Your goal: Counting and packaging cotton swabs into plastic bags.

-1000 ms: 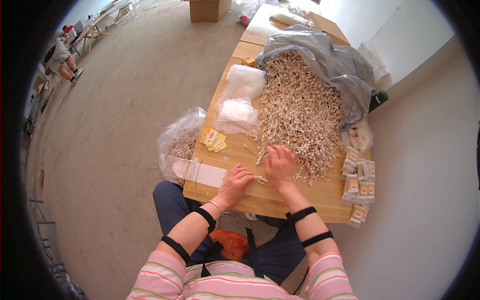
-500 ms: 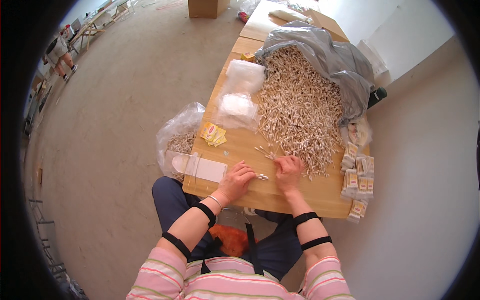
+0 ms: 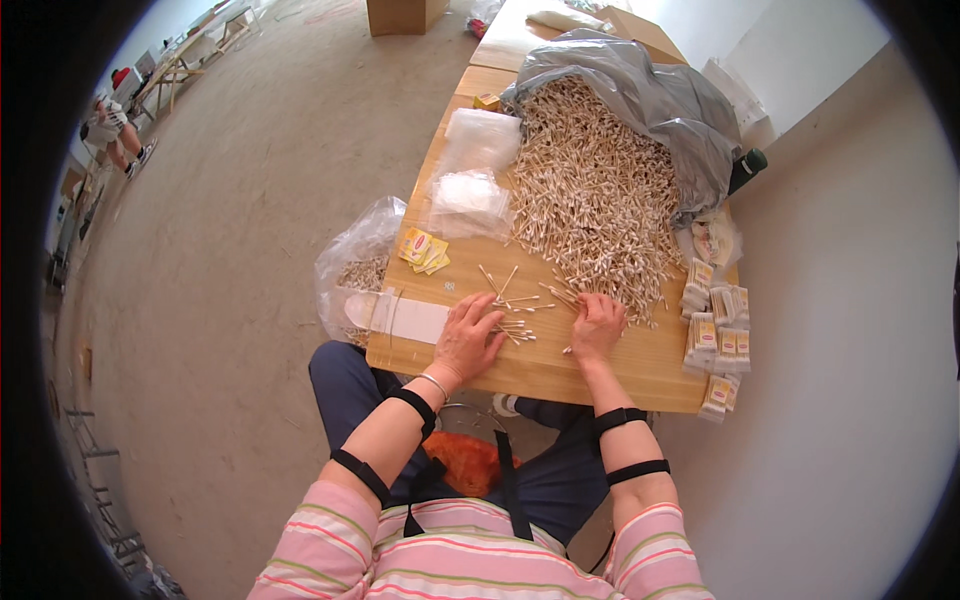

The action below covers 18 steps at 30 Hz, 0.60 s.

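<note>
The wooden table (image 3: pixel 640 372) lies under the left hand (image 3: pixel 468 335) and right hand (image 3: pixel 599 325); just beyond the right rises the swab heap (image 3: pixel 598 195). The left's fingers stand parted beside loose swabs (image 3: pixel 518 331); the right's fingertips pinch a few swabs (image 3: pixel 563 295).

The left hand (image 3: pixel 468 335) hides the ends of some cotton swabs (image 3: pixel 517 331). The top edge cuts off the far brown box (image 3: pixel 405 16). The far-left person (image 3: pixel 114 128) is too tiny to see well.
</note>
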Each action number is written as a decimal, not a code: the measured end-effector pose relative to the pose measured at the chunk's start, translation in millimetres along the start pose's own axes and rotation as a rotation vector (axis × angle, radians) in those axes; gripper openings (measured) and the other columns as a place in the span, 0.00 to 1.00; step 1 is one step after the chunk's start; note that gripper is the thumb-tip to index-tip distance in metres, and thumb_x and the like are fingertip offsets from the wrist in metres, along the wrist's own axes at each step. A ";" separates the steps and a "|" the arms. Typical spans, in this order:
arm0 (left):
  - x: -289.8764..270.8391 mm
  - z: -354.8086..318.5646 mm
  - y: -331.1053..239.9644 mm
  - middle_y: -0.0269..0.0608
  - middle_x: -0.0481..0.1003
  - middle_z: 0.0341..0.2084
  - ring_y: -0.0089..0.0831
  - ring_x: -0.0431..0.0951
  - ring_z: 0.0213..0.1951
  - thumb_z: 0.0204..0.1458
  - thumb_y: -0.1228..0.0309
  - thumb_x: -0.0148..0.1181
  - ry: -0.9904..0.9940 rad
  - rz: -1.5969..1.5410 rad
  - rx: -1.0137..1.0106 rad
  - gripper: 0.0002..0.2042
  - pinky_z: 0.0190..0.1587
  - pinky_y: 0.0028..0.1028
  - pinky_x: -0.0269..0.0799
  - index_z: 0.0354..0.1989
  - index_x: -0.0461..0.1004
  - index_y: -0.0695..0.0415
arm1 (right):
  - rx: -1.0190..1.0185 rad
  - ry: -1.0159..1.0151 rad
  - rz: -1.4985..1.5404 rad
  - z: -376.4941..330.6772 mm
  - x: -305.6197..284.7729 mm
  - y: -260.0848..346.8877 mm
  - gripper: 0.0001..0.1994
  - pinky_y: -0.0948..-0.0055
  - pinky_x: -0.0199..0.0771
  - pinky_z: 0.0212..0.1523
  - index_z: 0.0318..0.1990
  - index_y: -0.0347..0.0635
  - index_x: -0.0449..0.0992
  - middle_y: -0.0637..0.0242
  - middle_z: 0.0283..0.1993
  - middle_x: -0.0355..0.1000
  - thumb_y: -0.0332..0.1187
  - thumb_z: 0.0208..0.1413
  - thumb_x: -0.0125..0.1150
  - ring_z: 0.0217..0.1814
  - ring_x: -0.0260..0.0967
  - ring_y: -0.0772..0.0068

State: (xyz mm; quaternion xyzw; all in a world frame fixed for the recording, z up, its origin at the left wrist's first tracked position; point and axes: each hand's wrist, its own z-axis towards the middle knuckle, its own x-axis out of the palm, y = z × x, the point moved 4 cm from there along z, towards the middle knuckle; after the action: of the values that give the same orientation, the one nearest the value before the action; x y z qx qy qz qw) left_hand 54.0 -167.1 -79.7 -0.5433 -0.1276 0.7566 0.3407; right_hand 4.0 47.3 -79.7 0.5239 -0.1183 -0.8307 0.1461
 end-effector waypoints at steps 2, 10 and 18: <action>-1.0 -0.5 -0.9 0.44 0.64 0.54 0.45 0.61 0.59 0.44 0.68 0.64 -0.014 0.008 -0.005 0.12 0.61 0.39 0.57 0.37 0.73 0.55 | -0.017 -0.054 -0.035 0.7 -4.9 5.0 0.08 0.63 0.62 0.50 0.35 0.51 0.79 0.72 0.40 0.72 0.28 0.47 0.60 0.48 0.64 0.64; 3.4 -4.1 1.9 0.46 0.65 0.50 0.47 0.63 0.56 0.41 0.70 0.66 -0.029 -0.037 0.007 0.08 0.57 0.39 0.61 0.31 0.76 0.54 | -0.247 0.268 0.148 3.6 21.7 81.3 0.08 0.63 0.63 0.49 0.36 0.51 0.79 0.69 0.37 0.70 0.35 0.46 0.64 0.46 0.64 0.63; 0.0 -1.7 3.1 0.42 0.68 0.42 0.44 0.66 0.50 0.41 0.71 0.65 -0.014 -0.048 0.007 0.06 0.53 0.38 0.64 0.29 0.76 0.53 | -0.076 0.110 -0.024 9.2 27.3 15.7 0.03 0.62 0.61 0.46 0.30 0.53 0.78 0.72 0.35 0.70 0.36 0.47 0.62 0.44 0.64 0.65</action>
State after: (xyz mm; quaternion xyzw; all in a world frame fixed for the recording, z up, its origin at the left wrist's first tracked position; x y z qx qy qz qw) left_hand 54.4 -169.6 -82.0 -0.5335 -0.1406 0.7525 0.3597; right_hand -13.6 23.0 -93.2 0.5643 -0.0724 -0.8062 0.1623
